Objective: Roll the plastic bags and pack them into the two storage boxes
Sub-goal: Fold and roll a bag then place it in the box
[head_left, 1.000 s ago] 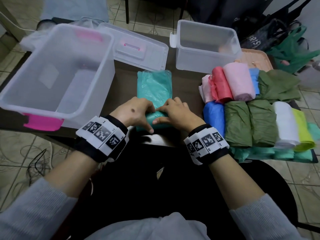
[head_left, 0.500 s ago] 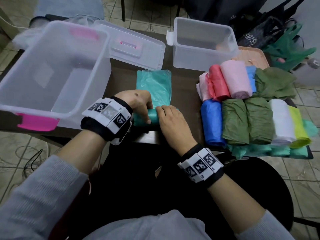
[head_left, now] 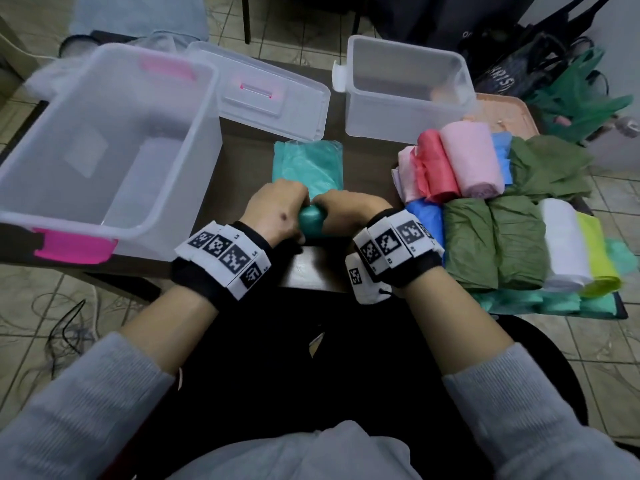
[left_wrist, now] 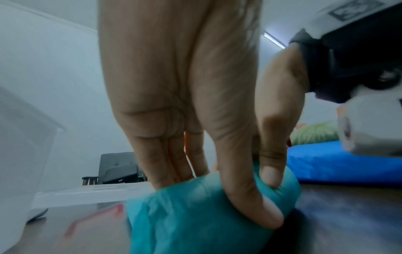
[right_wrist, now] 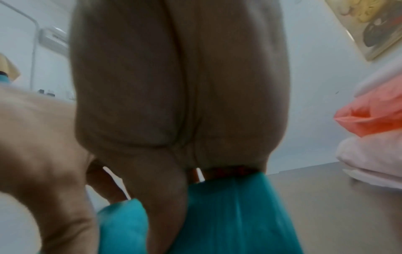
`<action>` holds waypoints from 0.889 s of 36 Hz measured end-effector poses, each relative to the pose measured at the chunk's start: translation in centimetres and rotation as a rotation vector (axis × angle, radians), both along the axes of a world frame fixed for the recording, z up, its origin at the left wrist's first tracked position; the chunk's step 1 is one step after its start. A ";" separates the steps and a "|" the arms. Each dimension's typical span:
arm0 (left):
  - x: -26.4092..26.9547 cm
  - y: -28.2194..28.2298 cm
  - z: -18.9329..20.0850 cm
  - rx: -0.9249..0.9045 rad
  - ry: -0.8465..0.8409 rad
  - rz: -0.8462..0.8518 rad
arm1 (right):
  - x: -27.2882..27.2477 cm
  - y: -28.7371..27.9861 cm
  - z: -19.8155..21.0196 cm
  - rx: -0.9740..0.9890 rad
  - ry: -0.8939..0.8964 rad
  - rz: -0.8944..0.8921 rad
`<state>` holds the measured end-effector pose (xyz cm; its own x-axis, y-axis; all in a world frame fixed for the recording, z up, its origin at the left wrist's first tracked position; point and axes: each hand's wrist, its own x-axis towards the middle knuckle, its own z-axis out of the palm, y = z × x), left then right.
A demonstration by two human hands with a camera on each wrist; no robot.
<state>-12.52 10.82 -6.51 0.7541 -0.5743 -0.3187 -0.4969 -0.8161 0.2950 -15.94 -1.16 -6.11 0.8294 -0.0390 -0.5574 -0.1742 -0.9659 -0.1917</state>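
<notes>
**Teal bag half rolled, both boxes waiting**

Teal plastic fills my working spot: the teal bag (head_left: 307,168) lies flat on the dark table (head_left: 242,157), with its near end wound into a tight roll (head_left: 311,220) at the table's 6 o'clock edge. My left hand (head_left: 277,216) curls over the roll's left end, thumb (left_wrist: 250,197) dug into the plastic and fingers draped over the top. My right hand (head_left: 349,211) covers the right end, fingers bent down onto it; in the right wrist view the fingertips are hidden behind the palm, so I judge it a grip rather than see one.

To do this step well, I would keep both thumbs tucked under and push toward 12 o'clock with even pressure, so the roll stays straight and no air balloons inside. Thin film springs open, so I would not ease off before the tail is wound in.

At 10 o'clock stands the large box (head_left: 104,140) with pink latches, its lid (head_left: 266,95) beside it at 12; the small box (head_left: 405,88) sits at 1 o'clock. Both look empty, though the small one's floor is hazy. Finished rolls (head_left: 502,220) crowd 3 o'clock; the far edge of that pile is cut off. Both wrist views are blurred.
</notes>
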 end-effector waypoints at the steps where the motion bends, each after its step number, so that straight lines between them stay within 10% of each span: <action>1: 0.1 0.0 0.0 -0.004 0.007 0.010 | 0.0 0.0 -0.1 0.024 -0.006 -0.020; 10: 2.1 -1.1 1.3 0.053 0.145 0.047 | -2.0 -0.7 -1.8 0.098 -0.347 -0.076; 32: 3.3 -1.6 1.3 0.253 0.370 -0.101 | -7.4 2.9 -2.4 -0.087 -0.501 0.061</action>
